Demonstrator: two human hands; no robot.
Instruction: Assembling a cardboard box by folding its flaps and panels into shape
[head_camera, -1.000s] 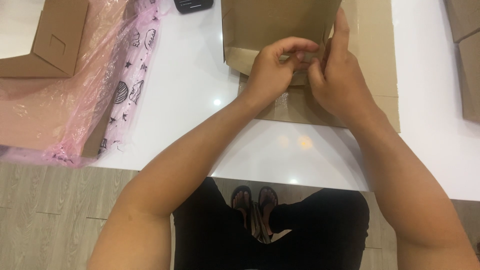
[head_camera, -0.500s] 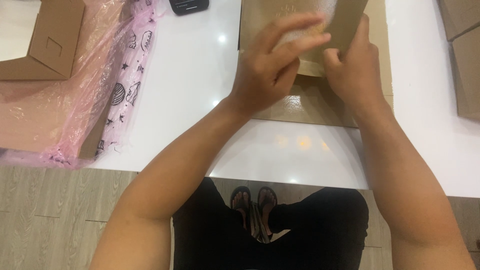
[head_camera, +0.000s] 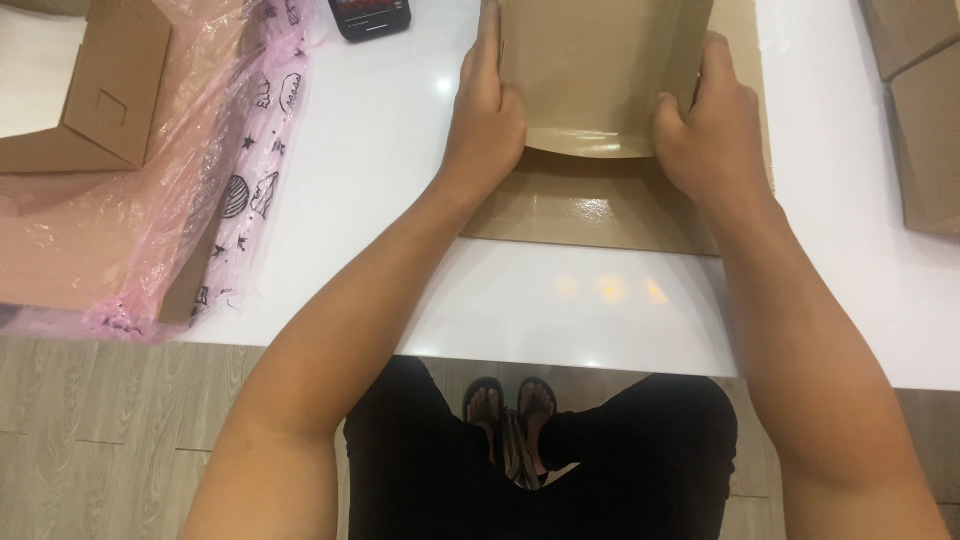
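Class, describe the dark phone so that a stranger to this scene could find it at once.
Start at the white table and look along its far edge, left of the left hand. The phone lies flat there, beside the pink plastic wrap. It is the only small black glossy thing among brown cardboard pieces.

Two hands are showing: the left hand (head_camera: 487, 120) and the right hand (head_camera: 712, 130), each gripping one side of a single brown cardboard box (head_camera: 603, 75) at the white table's (head_camera: 560, 300) far edge. Beneath it one flat cardboard sheet (head_camera: 590, 210) is lying. One assembled box (head_camera: 90, 90) and one pink plastic bag (head_camera: 200, 160) are sitting at the left edge, one dark phone (head_camera: 370, 15) at the far edge, and two more cardboard pieces (head_camera: 925, 110) at the right edge.
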